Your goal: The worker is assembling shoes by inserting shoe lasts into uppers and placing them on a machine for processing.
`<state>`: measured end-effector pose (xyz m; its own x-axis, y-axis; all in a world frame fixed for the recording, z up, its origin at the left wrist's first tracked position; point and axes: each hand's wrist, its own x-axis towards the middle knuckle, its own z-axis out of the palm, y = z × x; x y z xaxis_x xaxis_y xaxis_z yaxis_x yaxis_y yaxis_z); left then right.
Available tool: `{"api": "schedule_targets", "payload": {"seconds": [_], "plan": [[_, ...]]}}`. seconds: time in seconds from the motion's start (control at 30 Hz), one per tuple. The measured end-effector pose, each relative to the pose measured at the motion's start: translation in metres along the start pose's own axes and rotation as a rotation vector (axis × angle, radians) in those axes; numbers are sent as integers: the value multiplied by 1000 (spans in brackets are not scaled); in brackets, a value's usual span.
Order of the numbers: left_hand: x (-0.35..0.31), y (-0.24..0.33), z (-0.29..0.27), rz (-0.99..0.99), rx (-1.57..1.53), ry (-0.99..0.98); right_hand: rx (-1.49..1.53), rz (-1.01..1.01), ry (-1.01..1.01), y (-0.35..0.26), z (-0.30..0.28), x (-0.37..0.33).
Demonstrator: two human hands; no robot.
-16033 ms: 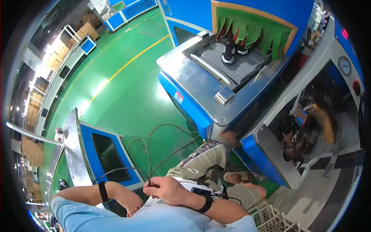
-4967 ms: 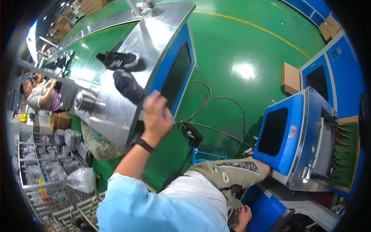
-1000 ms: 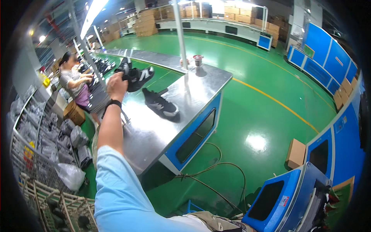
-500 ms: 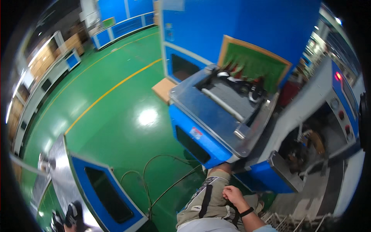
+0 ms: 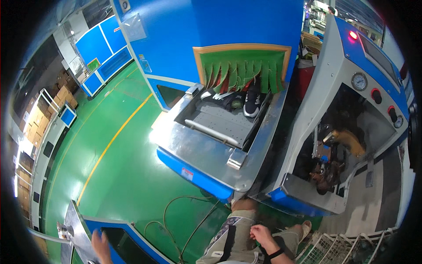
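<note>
My left hand (image 5: 101,247) is raised at the lower left beside a blue cabinet with a dark panel (image 5: 125,244). It is somewhat blurred, its fingers look stretched out, and nothing shows in it. My right hand (image 5: 262,236) rests over my lap with its fingers curled in and nothing visible in them. Ahead, two black-and-white shoes, one upright (image 5: 252,103) and one lying over (image 5: 220,97), sit on the grey perforated conveyor belt (image 5: 211,118). They are just in front of a green strip curtain (image 5: 239,70) in a blue machine.
To the right stands a machine with a red lamp (image 5: 353,34), a pressure gauge (image 5: 359,81) and brown clamping parts (image 5: 347,141). A white wire basket (image 5: 327,250) is at my lower right. Hoses (image 5: 176,200) run over the green floor; cartons (image 5: 37,123) are stacked far left.
My view has turned, bringing the conveyor and the right-hand machine nearer the middle. The black shoes at my left hand have gone from view, and that hand is now higher. My right hand stays over my lap.
</note>
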<state>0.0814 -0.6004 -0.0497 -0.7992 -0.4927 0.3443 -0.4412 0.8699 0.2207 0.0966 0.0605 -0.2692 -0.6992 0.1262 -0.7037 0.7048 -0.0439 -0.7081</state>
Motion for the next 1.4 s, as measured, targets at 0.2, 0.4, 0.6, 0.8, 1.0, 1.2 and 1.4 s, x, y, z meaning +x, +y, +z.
{"api": "schedule_targets", "payload": {"seconds": [0.2,0.4,0.6,0.8,1.0,1.2,1.4], "plan": [[179,420,175,159,-674,-717,178,269,117,48,-58,13],[263,682,333,723,-381,-234,-101,87,280,119,-110,0],[275,744,394,753,-151,-126,-181,156,270,84,-146,27],[242,735,300,773,-45,-936,-177,204,309,62,-126,2],[188,676,325,178,-594,-790,-129,156,293,40,-57,-17],[135,620,277,-63,-1452,-1237,36,-242,259,-7,-29,-61],[-84,512,80,-43,-1738,-1686,697,-820,109,-101,2,-115]]}}
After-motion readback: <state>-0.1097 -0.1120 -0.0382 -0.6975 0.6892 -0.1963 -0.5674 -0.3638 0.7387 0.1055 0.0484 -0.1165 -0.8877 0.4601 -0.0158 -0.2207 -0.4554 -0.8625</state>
